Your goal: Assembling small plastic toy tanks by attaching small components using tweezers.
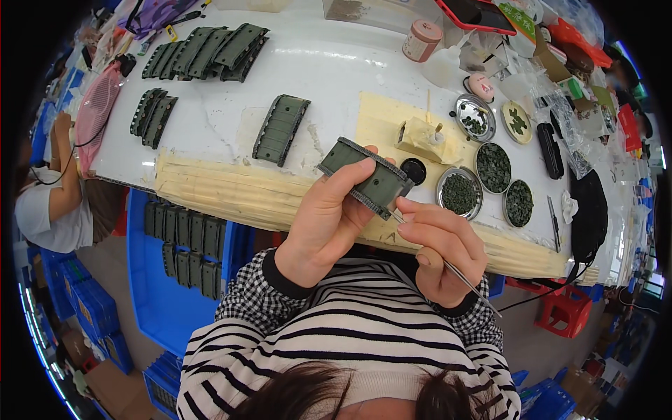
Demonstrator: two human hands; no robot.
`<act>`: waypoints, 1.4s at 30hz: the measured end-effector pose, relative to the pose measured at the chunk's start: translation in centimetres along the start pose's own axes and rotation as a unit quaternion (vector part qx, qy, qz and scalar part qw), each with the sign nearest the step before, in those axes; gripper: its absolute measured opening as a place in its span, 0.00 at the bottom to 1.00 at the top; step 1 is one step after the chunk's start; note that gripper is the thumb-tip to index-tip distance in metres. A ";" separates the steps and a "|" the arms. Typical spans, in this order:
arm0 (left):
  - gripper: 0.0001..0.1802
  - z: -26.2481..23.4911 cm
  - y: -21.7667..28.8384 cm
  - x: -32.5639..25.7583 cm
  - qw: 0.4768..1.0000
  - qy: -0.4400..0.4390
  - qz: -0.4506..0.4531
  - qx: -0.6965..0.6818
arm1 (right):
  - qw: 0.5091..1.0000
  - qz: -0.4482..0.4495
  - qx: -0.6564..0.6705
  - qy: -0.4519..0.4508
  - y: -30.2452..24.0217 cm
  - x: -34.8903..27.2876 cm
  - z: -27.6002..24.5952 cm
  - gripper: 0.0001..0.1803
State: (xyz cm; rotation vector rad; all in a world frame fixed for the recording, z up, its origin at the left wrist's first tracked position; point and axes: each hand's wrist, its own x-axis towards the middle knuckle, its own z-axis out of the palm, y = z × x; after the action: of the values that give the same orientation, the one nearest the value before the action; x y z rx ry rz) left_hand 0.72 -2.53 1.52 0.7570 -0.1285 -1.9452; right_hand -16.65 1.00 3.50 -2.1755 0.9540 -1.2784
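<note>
My left hand point(322, 217) is closed round a dark green ribbed plastic panel point(374, 182), thumb on its upper face, and holds it tilted over the table's near edge. In my right hand point(448, 248) are thin metal tweezers point(458, 275), whose tips meet the panel's lower right corner. Whatever small piece the tips may hold is too small to make out. On the table to the left lies a similar green panel point(281, 129). Round tins of small green parts stand to the right: one tin point(479, 203), a darker tin point(493, 168) and another tin point(519, 204).
More green panels lie stacked point(210, 52) at the far left, with a smaller group point(152, 117) nearer. A taped yellow block point(423, 142) stands beside an open black-rimmed pot point(414, 170). Finished-looking panels line a blue bin point(150, 294) below. Another person point(52, 199) sits at left.
</note>
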 end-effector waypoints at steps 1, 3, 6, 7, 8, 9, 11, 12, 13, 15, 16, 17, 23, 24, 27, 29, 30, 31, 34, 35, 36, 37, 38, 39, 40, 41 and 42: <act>0.18 0.0 0.0 -0.1 1.000 0.001 0.001 0.000 | 1.000 -0.001 0.000 -0.005 0.0 0.0 0.0 0.16; 0.18 0.1 0.0 -0.1 1.000 0.005 -0.001 0.000 | 1.000 -0.004 0.000 -0.014 0.0 0.2 -0.2 0.16; 0.18 0.1 0.0 -0.1 1.000 0.008 -0.005 0.003 | 1.000 -0.005 -0.002 -0.016 -0.1 0.3 -0.3 0.16; 0.18 0.1 0.0 -0.1 1.000 0.005 -0.006 0.005 | 1.000 -0.005 -0.002 -0.014 -0.1 0.3 -0.2 0.16; 0.18 0.0 0.0 0.0 1.000 0.003 -0.006 0.007 | 1.000 -0.004 -0.001 -0.011 -0.1 0.2 -0.2 0.16; 0.19 0.0 0.0 0.0 1.000 0.003 -0.006 0.006 | 1.000 -0.004 -0.001 -0.008 -0.1 0.2 -0.2 0.16; 0.19 0.0 0.0 0.0 1.000 0.003 -0.006 0.005 | 1.000 -0.003 -0.001 -0.009 -0.1 0.2 -0.2 0.16; 0.19 0.0 0.0 0.0 1.000 0.005 -0.005 0.004 | 1.000 -0.003 -0.002 -0.009 -0.1 0.2 -0.2 0.16; 0.19 0.1 0.0 0.0 1.000 0.006 -0.005 0.002 | 1.000 -0.003 -0.002 -0.008 -0.1 0.2 -0.2 0.16; 0.19 0.1 0.0 0.0 1.000 0.008 -0.004 0.000 | 1.000 -0.004 -0.001 -0.007 0.0 0.1 -0.2 0.16; 0.19 0.1 0.0 0.0 1.000 0.008 -0.005 0.000 | 1.000 -0.004 0.000 -0.010 0.0 0.1 -0.2 0.16; 0.19 0.0 0.1 -0.1 1.000 0.008 -0.005 0.000 | 1.000 -0.004 0.001 -0.013 0.0 0.1 -0.2 0.16; 0.19 -0.1 0.0 0.1 1.000 0.003 -0.008 0.004 | 1.000 -0.009 0.005 -0.015 0.2 0.0 -0.3 0.16; 0.19 -0.1 0.0 0.1 1.000 0.004 -0.008 0.003 | 1.000 -0.009 0.006 -0.014 0.2 0.0 -0.2 0.16; 0.19 0.0 0.0 0.0 1.000 0.005 -0.007 0.002 | 1.000 -0.008 0.004 -0.012 0.2 0.0 -0.3 0.16; 0.19 0.0 0.0 0.1 1.000 0.005 -0.005 0.001 | 1.000 -0.006 0.001 -0.013 0.1 0.1 -0.3 0.16; 0.19 0.0 0.0 0.1 1.000 0.004 -0.006 0.002 | 1.000 -0.005 0.000 -0.014 0.1 0.1 -0.3 0.16; 0.19 0.0 0.0 0.1 1.000 0.003 -0.007 0.003 | 1.000 -0.005 0.000 -0.013 0.1 0.1 -0.3 0.16; 0.19 0.0 0.1 0.0 1.000 -0.005 -0.010 -0.001 | 1.000 -0.005 0.006 -0.014 0.1 0.0 -0.3 0.16; 0.19 0.0 0.1 0.0 1.000 -0.008 -0.010 -0.005 | 1.000 -0.007 0.012 -0.016 0.3 0.0 -0.3 0.17; 0.19 0.0 0.1 0.0 1.000 -0.011 -0.009 -0.002 | 1.000 -0.008 0.017 -0.017 0.3 -0.1 -0.4 0.17; 0.19 0.1 0.2 0.0 1.000 -0.013 -0.007 0.000 | 1.000 -0.008 0.027 -0.014 0.3 0.0 -0.5 0.17; 0.20 0.2 0.2 0.1 1.000 -0.016 -0.005 0.002 | 0.999 -0.008 0.037 -0.010 0.2 0.2 -0.6 0.16; 0.20 0.2 0.4 0.0 1.000 -0.016 -0.008 0.004 | 0.999 -0.011 0.047 -0.007 0.2 0.3 -0.8 0.16; 0.20 0.2 0.5 0.0 1.000 -0.016 -0.011 0.006 | 0.997 -0.011 0.070 0.016 0.4 0.2 -0.8 0.16; 0.20 0.1 0.6 -0.1 1.000 -0.016 -0.013 0.008 | 0.995 -0.012 0.093 0.038 0.6 -0.2 -0.7 0.17; 0.20 0.2 0.8 -0.1 1.000 -0.023 -0.010 0.006 | 0.991 -0.013 0.115 0.061 0.7 -0.5 -0.7 0.18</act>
State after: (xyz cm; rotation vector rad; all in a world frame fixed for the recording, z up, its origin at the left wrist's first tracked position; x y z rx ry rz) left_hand 1.24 -2.91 2.07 0.7249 -0.1617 -1.9821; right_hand -17.69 0.88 3.06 -1.9579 0.7836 -1.4703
